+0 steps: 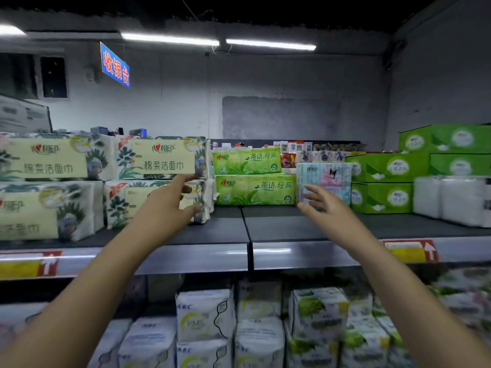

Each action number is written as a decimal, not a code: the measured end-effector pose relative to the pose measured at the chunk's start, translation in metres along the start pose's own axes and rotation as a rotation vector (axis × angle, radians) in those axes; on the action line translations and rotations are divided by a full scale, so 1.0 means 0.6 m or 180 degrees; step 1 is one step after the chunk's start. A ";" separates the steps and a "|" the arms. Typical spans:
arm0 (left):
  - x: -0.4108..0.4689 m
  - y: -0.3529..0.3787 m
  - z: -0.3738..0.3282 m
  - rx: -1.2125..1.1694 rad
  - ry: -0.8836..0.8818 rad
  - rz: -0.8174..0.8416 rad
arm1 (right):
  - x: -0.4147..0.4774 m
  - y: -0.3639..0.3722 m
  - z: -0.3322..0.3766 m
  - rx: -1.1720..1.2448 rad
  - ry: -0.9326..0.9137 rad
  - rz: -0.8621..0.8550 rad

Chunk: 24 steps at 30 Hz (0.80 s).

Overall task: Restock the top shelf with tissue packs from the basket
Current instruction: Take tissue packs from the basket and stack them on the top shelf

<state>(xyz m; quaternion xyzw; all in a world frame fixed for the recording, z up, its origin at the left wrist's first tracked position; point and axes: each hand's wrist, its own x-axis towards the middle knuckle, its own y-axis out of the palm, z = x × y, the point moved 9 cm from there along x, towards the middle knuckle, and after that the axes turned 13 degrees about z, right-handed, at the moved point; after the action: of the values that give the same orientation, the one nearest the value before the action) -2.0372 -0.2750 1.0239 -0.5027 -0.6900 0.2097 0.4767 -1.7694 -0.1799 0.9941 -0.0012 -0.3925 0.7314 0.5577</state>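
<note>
On the dark top shelf (pixel 225 232), floral tissue packs lie stacked at the left. My left hand (pixel 170 200) reaches over the right end of the lower floral pack (pixel 119 205), fingers near its top edge and thumb near its bottom edge, stretched out rather than wrapped round it. Another floral pack (pixel 162 158) lies on top of it. Two green tissue packs (pixel 255 189) are stacked in the middle. My right hand (pixel 318 200) is spread open just in front of a pastel cartoon tissue pack (pixel 326 173) and holds nothing. The basket is out of view.
Green tissue boxes (pixel 385 168) and white rolls (pixel 451 197) fill the shelf's right side. Bare shelf board lies in front of the green packs. The metal shelf edge (pixel 271 254) carries red and yellow price tags. White wrapped packs (pixel 204 314) crowd the shelf below.
</note>
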 end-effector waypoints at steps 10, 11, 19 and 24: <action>-0.128 -0.021 -0.062 -0.0829 0.0111 0.0083 | -0.136 -0.030 0.059 -0.0263 0.0031 0.0317; -0.138 -0.015 -0.078 -0.0860 0.0141 0.0111 | -0.152 -0.036 0.059 -0.0268 0.0058 0.0339; -0.239 0.018 -0.153 -0.1293 0.0088 0.0116 | -0.260 -0.077 0.073 0.0096 0.0084 0.0238; -0.298 -0.009 -0.152 -0.1535 -0.0026 0.0027 | -0.299 -0.053 0.096 0.0438 -0.0072 0.0334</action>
<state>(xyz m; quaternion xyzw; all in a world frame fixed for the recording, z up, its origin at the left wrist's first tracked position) -1.9535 -0.4543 0.9897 -0.6040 -0.7200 0.0430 0.3392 -1.7010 -0.3571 0.9737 0.0248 -0.3471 0.7848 0.5129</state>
